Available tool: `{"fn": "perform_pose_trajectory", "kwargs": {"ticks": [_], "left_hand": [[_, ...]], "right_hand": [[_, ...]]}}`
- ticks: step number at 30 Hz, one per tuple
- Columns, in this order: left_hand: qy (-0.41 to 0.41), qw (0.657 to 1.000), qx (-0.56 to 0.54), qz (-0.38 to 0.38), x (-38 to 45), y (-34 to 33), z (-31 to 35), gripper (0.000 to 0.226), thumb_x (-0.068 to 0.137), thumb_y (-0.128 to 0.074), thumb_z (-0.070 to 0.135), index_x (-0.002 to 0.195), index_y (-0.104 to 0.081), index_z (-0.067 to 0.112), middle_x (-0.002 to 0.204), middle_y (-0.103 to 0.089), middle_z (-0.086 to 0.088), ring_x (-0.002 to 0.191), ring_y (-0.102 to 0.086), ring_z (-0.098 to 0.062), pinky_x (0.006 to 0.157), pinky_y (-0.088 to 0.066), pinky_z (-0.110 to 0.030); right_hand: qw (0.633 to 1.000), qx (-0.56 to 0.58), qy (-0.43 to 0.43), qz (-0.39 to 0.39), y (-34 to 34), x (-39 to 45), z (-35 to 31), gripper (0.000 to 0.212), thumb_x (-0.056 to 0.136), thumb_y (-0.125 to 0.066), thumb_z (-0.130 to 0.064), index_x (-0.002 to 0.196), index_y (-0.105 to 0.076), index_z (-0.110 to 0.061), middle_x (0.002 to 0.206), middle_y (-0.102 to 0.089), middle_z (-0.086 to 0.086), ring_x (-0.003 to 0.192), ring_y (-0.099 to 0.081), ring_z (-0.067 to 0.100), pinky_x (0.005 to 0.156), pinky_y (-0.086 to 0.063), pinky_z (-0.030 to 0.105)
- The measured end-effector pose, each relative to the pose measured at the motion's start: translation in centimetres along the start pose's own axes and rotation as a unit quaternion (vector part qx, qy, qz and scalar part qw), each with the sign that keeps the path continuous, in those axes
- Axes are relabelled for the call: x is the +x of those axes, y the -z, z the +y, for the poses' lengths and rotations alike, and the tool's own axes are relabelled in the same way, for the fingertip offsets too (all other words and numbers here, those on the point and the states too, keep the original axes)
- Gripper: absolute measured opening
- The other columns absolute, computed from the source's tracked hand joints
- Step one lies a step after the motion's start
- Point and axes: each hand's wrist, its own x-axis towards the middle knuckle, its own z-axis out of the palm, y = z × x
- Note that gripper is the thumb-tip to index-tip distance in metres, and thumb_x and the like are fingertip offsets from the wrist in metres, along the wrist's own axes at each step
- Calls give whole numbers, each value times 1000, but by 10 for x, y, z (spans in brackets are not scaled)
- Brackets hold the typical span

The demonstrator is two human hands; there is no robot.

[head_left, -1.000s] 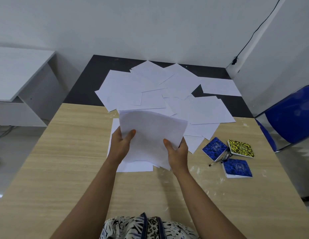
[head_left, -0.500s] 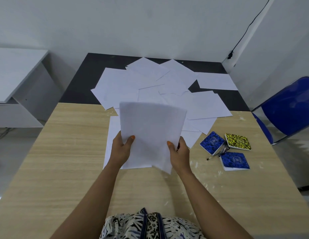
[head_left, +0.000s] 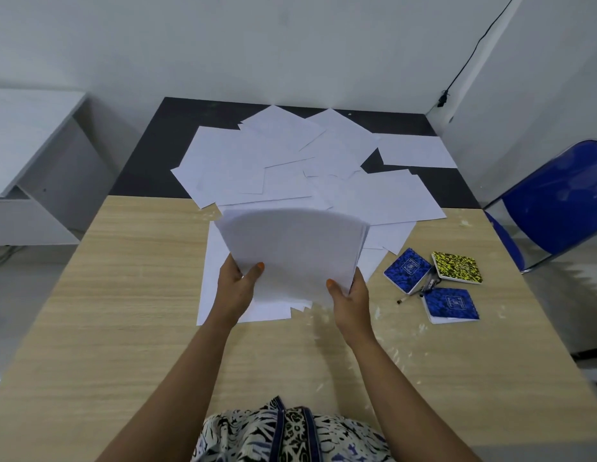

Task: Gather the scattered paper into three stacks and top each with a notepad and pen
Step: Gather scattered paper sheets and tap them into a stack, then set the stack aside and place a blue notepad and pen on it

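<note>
Both hands, the left hand (head_left: 237,288) and the right hand (head_left: 350,295), grip a sheaf of paper (head_left: 290,251) upright above the worktop (head_left: 130,295), scattered sheets (head_left: 290,161) behind, notepads (head_left: 407,270) to its right.

Single head-worn view, forward and down, close over the table (head_left: 130,295).

White paper (head_left: 290,255); two blue-mottled notepads (head_left: 407,270), one yellow-black notepad (head_left: 457,267); pen (head_left: 423,288) seemingly black.

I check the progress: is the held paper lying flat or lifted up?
Lifted: both hands, left and right, hold the paper by its lower edge above the table.
</note>
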Motion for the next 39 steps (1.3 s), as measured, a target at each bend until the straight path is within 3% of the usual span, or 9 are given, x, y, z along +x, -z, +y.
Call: {"fn": "perform_pose_trajectory", "kwargs": {"ticks": [5,10,16,18,21,25,30,35,39], "left_hand": [[-3,999,36,-29,-4,-6,-11,48,90,-63,11,134,-45,15,124,-60,1,112,-57,-9,89,-50,-24],[3,996,86,-24,-2,-13,-11,36,97,-53,14,133,-49,13,121,-62,2,109,-58,-15,90,-48,-29],[22,995,99,10,4,-17,-2,25,96,-55,14,120,-51,12,110,-58,3,98,-57,-16,75,-44,-21],[35,995,90,8,4,-21,-3,25,96,-55,14,120,-51,12,109,-58,2,95,-57,-16,70,-45,-18],[58,996,71,5,3,-25,-6,26,96,-55,15,121,-50,14,110,-58,3,95,-57,-14,71,-45,-20],[120,991,34,-39,4,-21,-10,31,94,-56,15,125,-53,16,115,-63,4,102,-62,-17,82,-50,-30],[171,979,26,-104,5,-23,-16,39,93,-55,10,131,-49,19,122,-61,2,109,-61,-19,89,-50,-33],[138,981,93,-104,1,-48,-16,32,94,-48,1,122,-46,17,109,-59,0,90,-61,-10,66,-47,-20],[124,981,111,-103,-4,-66,-21,29,93,-47,-2,117,-49,15,101,-60,1,83,-61,-7,62,-46,-18]], "right_hand": [[998,18,-53,-7,1,-4,14,50,92,-57,-2,135,-41,-23,118,-61,-9,102,-60,-4,85,-48,17],[997,-49,-47,-21,-2,1,16,33,97,-52,-13,123,-43,-32,110,-59,-17,102,-58,-1,87,-47,21],[996,-83,-34,10,-1,5,11,17,98,-52,-17,114,-48,-17,100,-59,-17,93,-59,-5,86,-46,24],[994,-97,-46,-11,-1,4,8,29,99,-49,-19,128,-44,-15,107,-59,-13,102,-60,9,87,-44,25],[991,-105,-78,-25,1,7,7,44,102,-42,-16,145,-32,-14,112,-46,-12,101,-47,7,87,-34,19],[992,-89,-87,-11,14,17,16,33,98,-44,-8,129,-50,-18,115,-60,-8,108,-58,12,90,-42,23],[991,-65,-117,-12,30,17,24,31,95,-46,-5,117,-54,-26,107,-63,-11,99,-60,7,80,-46,19],[982,-113,-147,-24,43,17,35,28,95,-48,-9,119,-51,-23,110,-60,-6,104,-57,14,87,-40,24],[972,-151,-179,-11,65,19,44,32,95,-55,-19,125,-50,-14,109,-58,-4,101,-56,17,84,-39,25]]}}
